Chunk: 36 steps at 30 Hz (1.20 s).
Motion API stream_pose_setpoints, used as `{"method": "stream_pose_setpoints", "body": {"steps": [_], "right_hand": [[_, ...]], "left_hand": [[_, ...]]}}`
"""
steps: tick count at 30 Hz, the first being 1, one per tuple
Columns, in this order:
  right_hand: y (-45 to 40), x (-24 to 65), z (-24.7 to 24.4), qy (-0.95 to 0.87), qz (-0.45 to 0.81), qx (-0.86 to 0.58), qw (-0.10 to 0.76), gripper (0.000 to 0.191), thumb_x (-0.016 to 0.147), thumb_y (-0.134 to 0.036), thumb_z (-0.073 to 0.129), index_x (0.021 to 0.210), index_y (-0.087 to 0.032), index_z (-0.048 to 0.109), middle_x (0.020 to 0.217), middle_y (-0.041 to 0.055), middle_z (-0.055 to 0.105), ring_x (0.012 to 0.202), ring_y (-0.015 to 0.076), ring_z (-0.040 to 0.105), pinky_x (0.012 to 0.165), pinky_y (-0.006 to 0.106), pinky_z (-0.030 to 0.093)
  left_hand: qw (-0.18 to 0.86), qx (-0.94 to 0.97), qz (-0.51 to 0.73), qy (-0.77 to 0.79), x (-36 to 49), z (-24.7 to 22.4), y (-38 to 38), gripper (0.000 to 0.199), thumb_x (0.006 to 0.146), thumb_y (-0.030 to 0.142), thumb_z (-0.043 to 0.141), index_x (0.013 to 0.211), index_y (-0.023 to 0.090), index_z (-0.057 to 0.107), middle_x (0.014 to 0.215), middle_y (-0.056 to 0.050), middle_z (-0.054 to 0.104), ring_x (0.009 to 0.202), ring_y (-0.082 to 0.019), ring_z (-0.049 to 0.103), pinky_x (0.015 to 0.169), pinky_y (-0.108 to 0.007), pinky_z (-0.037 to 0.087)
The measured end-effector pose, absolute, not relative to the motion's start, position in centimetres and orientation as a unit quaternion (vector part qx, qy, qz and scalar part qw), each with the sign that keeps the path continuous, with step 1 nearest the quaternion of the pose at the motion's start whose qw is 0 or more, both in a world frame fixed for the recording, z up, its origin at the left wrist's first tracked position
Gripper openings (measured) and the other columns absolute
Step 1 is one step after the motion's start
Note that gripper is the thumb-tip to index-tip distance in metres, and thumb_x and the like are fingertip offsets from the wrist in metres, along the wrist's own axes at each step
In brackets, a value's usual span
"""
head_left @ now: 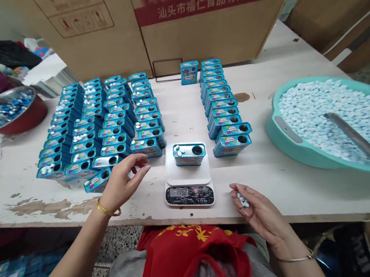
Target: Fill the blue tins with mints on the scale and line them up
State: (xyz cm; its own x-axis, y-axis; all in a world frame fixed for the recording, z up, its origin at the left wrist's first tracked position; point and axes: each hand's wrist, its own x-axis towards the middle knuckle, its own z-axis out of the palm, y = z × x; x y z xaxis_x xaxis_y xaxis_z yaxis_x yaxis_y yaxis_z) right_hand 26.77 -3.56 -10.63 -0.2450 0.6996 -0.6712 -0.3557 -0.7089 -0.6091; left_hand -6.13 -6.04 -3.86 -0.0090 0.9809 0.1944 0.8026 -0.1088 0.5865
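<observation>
A blue tin with a round dark hole and a few pale candies on its top stands on the white digital scale. To the right of the scale, my right hand holds several small pale candies in its curled fingers, above the table edge. My left hand hovers left of the scale beside the nearest tins, its fingers bent and apart, with nothing visible in them. Rows of blue tins stand on the left, many with candies on top.
Another row of tins stands behind the scale. A turquoise basin of pale candies with a metal scoop is at right. Large cartons line the back. A red bowl of wrapped pieces sits far left.
</observation>
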Motion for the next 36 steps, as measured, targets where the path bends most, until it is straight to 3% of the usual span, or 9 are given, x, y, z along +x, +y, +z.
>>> {"method": "stream_pose_setpoints", "body": {"steps": [3,10,16,21,26,29,31,34,36], "right_hand": [[-3.2,25.8,-9.3,-0.204,0.767,-0.503,0.341,0.023,0.071,-0.035,0.072,0.086,-0.019,0.07,0.078,0.0041,0.061,0.064,0.0094,0.054,0.037,0.014,0.035],[-1.7,23.4,-5.6,-0.28,0.762,-0.484,0.328,0.025,0.07,-0.037,0.072,0.088,-0.02,0.069,0.081,0.0031,0.06,0.06,0.0087,0.049,0.044,0.019,0.038],[0.6,20.3,-2.7,-0.399,0.722,-0.466,0.321,0.027,0.075,-0.042,0.066,0.078,-0.016,0.062,0.066,-0.0029,0.052,0.046,0.0032,0.032,0.043,0.023,0.02],[4.0,18.0,-1.1,-0.577,0.613,-0.459,0.283,0.024,0.076,-0.04,0.063,0.079,-0.016,0.062,0.051,-0.0077,0.041,0.048,0.0065,0.032,0.047,0.024,0.022],[5.5,17.1,-1.3,-0.696,0.519,-0.437,0.233,0.015,0.076,-0.028,0.063,0.085,-0.016,0.067,0.075,0.0012,0.063,0.07,0.0136,0.054,0.064,0.028,0.04],[5.2,17.1,-1.3,-0.721,0.491,-0.424,0.244,0.015,0.076,-0.024,0.063,0.089,-0.018,0.068,0.094,0.0051,0.067,0.089,0.0176,0.058,0.079,0.032,0.042],[5.1,17.1,-1.0,-0.728,0.483,-0.416,0.252,0.014,0.075,-0.022,0.064,0.088,-0.019,0.068,0.095,0.0049,0.068,0.092,0.018,0.058,0.083,0.033,0.041],[5.2,17.1,-0.5,-0.69,0.529,-0.426,0.249,0.012,0.075,-0.026,0.065,0.084,-0.018,0.068,0.081,0.0019,0.065,0.075,0.0139,0.056,0.069,0.029,0.042],[5.4,17.4,-0.4,-0.609,0.608,-0.44,0.259,0.017,0.075,-0.031,0.066,0.083,-0.017,0.066,0.07,-0.0012,0.059,0.056,0.0081,0.046,0.054,0.025,0.037]], "left_hand": [[0.166,0.685,0.301,0.642,-6.1,-4.5,-6.4,0.024,0.087,0.03,0.054,0.107,0.018,0.056,0.094,-0.005,0.065,0.08,-0.013,0.06,0.066,-0.025,0.049],[0.157,0.712,0.338,0.595,-5.3,-4.0,-4.8,0.028,0.086,0.028,0.056,0.112,0.019,0.054,0.098,-0.005,0.062,0.077,-0.012,0.058,0.062,-0.024,0.046],[0.131,0.752,0.361,0.537,-3.9,-4.0,-3.3,0.024,0.086,0.025,0.055,0.11,0.019,0.054,0.096,-0.005,0.061,0.079,-0.013,0.057,0.071,-0.028,0.048],[0.14,0.751,0.363,0.533,-3.8,-4.1,-3.2,0.018,0.088,0.025,0.052,0.105,0.019,0.057,0.094,-0.006,0.062,0.079,-0.013,0.057,0.072,-0.029,0.048],[0.151,0.745,0.361,0.54,-4.8,-4.8,-4.0,0.015,0.088,0.023,0.052,0.101,0.019,0.058,0.092,-0.005,0.062,0.077,-0.012,0.056,0.07,-0.026,0.047],[0.168,0.736,0.35,0.554,-5.4,-5.4,-4.5,0.014,0.089,0.024,0.051,0.099,0.019,0.059,0.09,-0.005,0.062,0.077,-0.013,0.056,0.07,-0.026,0.047],[0.176,0.729,0.344,0.564,-5.7,-5.7,-4.7,0.014,0.089,0.026,0.05,0.097,0.018,0.059,0.089,-0.005,0.062,0.077,-0.013,0.056,0.07,-0.027,0.047],[0.181,0.723,0.344,0.572,-5.9,-6.1,-4.8,0.014,0.089,0.027,0.05,0.095,0.018,0.059,0.088,-0.005,0.062,0.075,-0.013,0.056,0.07,-0.027,0.047],[0.182,0.718,0.351,0.573,-5.9,-6.3,-4.8,0.014,0.089,0.027,0.05,0.094,0.018,0.059,0.087,-0.005,0.062,0.074,-0.013,0.055,0.069,-0.027,0.046]]}}
